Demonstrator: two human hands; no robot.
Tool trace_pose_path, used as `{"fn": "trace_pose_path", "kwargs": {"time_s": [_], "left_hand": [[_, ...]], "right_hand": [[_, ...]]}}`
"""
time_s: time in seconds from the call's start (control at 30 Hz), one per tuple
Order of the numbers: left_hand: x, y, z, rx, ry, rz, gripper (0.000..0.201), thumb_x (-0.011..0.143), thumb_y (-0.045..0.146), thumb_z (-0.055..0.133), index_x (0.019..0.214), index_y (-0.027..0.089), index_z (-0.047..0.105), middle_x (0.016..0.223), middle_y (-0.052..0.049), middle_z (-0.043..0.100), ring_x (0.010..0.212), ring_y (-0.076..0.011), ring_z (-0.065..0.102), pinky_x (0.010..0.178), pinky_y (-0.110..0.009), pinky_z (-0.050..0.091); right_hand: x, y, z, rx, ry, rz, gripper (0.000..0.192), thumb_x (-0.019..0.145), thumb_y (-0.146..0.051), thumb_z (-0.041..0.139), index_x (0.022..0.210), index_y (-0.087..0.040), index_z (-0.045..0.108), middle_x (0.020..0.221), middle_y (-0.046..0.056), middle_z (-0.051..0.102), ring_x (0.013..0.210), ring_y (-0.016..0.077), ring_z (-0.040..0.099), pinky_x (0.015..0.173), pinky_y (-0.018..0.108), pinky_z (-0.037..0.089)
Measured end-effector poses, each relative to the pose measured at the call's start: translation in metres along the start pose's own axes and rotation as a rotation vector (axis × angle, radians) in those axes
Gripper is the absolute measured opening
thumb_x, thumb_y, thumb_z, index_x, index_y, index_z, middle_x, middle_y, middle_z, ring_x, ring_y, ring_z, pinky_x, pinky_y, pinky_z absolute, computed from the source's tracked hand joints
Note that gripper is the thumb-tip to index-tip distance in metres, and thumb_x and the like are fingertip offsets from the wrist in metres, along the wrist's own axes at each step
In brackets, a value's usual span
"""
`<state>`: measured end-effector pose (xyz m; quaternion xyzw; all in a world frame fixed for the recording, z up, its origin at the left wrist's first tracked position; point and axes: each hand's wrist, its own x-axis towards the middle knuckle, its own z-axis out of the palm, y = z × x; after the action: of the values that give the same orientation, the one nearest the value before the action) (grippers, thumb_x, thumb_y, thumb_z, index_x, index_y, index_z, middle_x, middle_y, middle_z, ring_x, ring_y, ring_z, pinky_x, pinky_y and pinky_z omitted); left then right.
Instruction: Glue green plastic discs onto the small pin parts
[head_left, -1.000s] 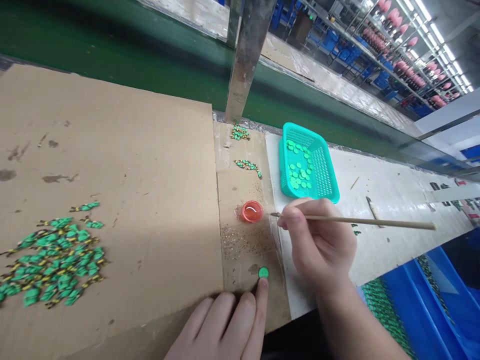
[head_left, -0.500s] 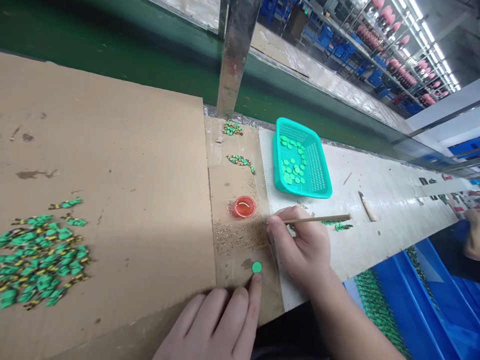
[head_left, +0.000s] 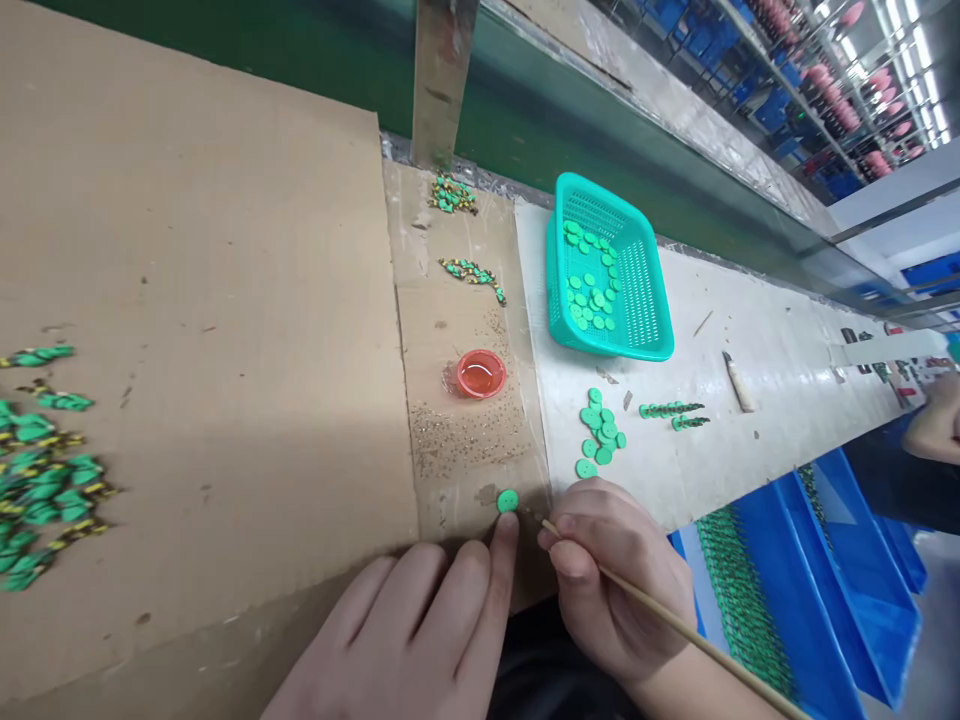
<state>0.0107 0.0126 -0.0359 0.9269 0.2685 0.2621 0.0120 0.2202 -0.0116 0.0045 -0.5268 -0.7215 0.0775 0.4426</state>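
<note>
Green disc [head_left: 508, 501] sits flat on the taped cardboard strip [head_left: 457, 330], pinned at its near edge by the left hand's [head_left: 420, 640] extended index fingertip, light, stiff and likely skittish, while the right hand [head_left: 619, 585] pinches a thin stick [head_left: 675, 630] just beside it.

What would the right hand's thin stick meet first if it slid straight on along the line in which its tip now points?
Most likely the small green disc, just ahead of the stick held by the right hand; depth is uncertain.

Both hands low, close together: left [head_left: 420, 640] flat, index extended; right [head_left: 611, 585] fingers pinched shut, wrist bent.
</note>
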Motion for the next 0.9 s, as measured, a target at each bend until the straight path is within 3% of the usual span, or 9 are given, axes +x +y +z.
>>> {"fn": "trace_pose_path", "kwargs": {"time_s": [0.1,0.37,0.9], "left_hand": [[-0.0002,0.0044,0.0056,-0.013,0.057,-0.041,0.036,0.109,0.014,0.051,0.137,0.007,0.072,0.105,-0.008,0.071,0.084,-0.0232,0.054,0.077,-0.046,0.039],[0.0046,0.0031,0.0035,-0.028,0.049,-0.019,0.026,0.108,0.012,0.050,0.117,0.009,0.075,0.102,-0.009,0.068,0.084,-0.0243,0.054,0.076,-0.046,0.038],[0.0033,0.0035,0.0091,-0.028,0.075,-0.040,0.027,0.105,0.012,0.051,0.117,0.011,0.076,0.102,-0.008,0.068,0.086,-0.0240,0.055,0.077,-0.046,0.038]], "right_hand": [[0.0005,0.0015,0.0011,0.034,-0.020,0.024,0.015,0.114,-0.017,0.058,0.121,-0.021,0.071,0.080,0.004,0.073,0.065,0.0182,0.068,0.059,0.034,0.064],[0.0024,0.0024,-0.0011,0.063,-0.091,0.035,0.015,0.115,-0.016,0.057,0.120,-0.020,0.070,0.083,0.006,0.075,0.070,0.0187,0.070,0.064,0.035,0.065],[0.0007,0.0038,0.0007,0.064,-0.102,0.071,0.013,0.115,-0.017,0.058,0.118,-0.021,0.071,0.083,0.004,0.075,0.070,0.0188,0.072,0.065,0.035,0.063]]}}
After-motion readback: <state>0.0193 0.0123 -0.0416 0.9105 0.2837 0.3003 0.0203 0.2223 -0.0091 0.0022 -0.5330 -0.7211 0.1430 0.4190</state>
